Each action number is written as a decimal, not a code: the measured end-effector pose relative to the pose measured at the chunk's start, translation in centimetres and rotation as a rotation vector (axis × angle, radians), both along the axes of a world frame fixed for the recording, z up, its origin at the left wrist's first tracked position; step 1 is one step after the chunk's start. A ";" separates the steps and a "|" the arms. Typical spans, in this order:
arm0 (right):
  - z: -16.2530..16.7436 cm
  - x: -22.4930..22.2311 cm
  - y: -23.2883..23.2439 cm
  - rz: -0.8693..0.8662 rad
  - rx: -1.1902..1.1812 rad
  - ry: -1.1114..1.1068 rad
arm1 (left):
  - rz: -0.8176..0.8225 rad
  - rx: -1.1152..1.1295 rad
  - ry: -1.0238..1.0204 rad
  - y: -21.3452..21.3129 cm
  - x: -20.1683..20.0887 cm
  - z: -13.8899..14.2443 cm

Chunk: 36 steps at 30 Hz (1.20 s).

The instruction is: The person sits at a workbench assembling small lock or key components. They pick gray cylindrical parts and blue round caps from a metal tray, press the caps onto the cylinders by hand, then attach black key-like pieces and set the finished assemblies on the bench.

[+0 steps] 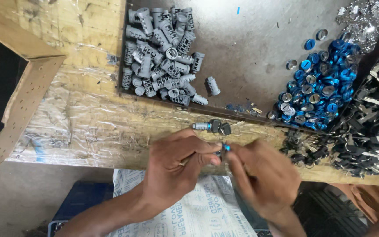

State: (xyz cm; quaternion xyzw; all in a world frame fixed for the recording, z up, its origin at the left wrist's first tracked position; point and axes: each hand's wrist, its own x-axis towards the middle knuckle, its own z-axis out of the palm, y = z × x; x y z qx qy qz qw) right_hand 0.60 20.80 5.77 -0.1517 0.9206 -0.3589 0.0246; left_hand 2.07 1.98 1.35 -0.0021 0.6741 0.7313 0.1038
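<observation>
the left hand (176, 164) and the right hand (259, 175) meet close together, just above the near edge of the bench (88, 118). both hands pinch one small part with a blue tip (225, 148) between their fingertips, so each grip is closed on it. the right hand is blurry, so the exact hold there is hard to see. below the hands lies a white printed sack (198, 210).

just past the fingers, a finished lock with black keys (211, 127) lies on the bench. further back sits a dark tray (251, 48). it has a pile of grey lock barrels (163, 52) on the left and a heap of blue rings (316, 87) on the right. black keys (369, 127) are heaped at the far right.

the small part could slip from the fingertips and drop off the bench edge, because it is tiny and held over the gap.
</observation>
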 end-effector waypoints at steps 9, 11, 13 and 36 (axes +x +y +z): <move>-3.2 7.1 2.2 0.136 -0.480 -0.060 | -0.458 0.599 -0.729 -0.7 0.3 -0.9; -3.3 8.8 1.9 0.091 -0.276 -0.025 | -0.396 0.532 -0.762 -0.6 0.7 -1.0; -3.4 9.9 1.4 0.038 -0.131 0.038 | -0.400 0.432 -0.776 -0.1 0.9 -0.8; -6.5 4.0 1.4 -0.187 0.167 0.221 | -0.081 0.231 -0.369 -1.4 1.7 -1.9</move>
